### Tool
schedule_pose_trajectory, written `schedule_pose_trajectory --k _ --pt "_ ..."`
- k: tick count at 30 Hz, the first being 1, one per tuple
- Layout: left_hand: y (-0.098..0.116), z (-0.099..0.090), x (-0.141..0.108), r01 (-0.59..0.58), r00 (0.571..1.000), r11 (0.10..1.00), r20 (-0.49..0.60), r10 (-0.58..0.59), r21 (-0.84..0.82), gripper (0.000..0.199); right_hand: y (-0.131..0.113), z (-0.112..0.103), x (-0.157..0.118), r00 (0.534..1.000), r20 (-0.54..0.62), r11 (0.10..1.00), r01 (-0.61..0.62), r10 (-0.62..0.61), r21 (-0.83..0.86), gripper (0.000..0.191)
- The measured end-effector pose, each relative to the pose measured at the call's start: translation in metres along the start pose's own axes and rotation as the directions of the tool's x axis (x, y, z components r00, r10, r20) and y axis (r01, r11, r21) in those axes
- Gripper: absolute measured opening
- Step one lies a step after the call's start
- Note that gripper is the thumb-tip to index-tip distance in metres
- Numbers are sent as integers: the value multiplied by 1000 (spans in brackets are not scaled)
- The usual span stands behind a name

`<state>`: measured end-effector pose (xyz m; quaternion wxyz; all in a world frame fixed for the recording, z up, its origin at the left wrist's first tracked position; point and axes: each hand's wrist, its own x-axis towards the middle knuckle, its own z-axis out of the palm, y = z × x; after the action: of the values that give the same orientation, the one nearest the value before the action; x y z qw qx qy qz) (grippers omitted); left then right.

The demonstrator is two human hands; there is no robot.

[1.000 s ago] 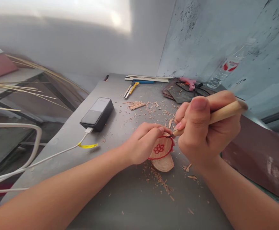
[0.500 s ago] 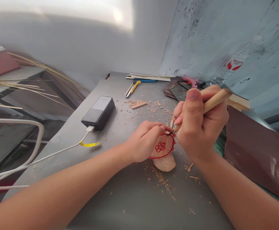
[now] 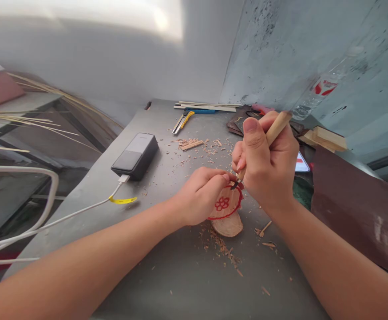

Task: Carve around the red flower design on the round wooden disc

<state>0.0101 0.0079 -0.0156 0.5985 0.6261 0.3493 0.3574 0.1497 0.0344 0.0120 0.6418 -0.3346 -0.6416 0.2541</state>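
Observation:
My left hand grips the left and far edge of a round wooden disc with a red rim line and a red flower drawn on it. The disc rests partly over a second pale wooden piece. Wrapped round the wooden handle of a carving tool, my right hand is closed, thumb uppermost. The tool's dark metal tip touches the disc near its far edge, close to my left fingertips. Wood shavings lie around both pieces.
A black power bank with a white cable lies left. Further back are a yellow cutter, thin wooden strips and more shavings. To the right are a phone, a brown sheet, wood blocks and a plastic bottle.
My right hand has moved left and tilted the tool more upright, uncovering the phone at the right. My left hand still holds the disc in nearly the same place.

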Motion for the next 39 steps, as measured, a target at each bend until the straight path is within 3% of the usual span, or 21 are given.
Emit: schedule_pose_trajectory --k 4,10,19,26,31,39 --pt "0 0 0 -3 1000 1000 6 3 19 35 -1 0 1 999 46 1000 8 -8 10 28" --pt "0 1 -1 -9 1000 999 -2 9 43 33 -3 1 2 993 -12 980 110 -114 -166 31" --pt "-1 0 0 -16 1000 998 -6 16 64 35 2 -2 3 988 134 996 80 -83 29 30" --pt "3 2 0 8 999 995 -46 -3 100 34 -4 0 0 989 46 967 144 -138 -210 30" --pt "3 2 -1 -5 1000 993 -26 8 115 33 -1 -4 3 980 156 990 131 -123 -48 32" --pt "-4 4 0 -49 998 990 -21 53 128 29 -15 -3 1 918 282 924 337 -279 -181 39"
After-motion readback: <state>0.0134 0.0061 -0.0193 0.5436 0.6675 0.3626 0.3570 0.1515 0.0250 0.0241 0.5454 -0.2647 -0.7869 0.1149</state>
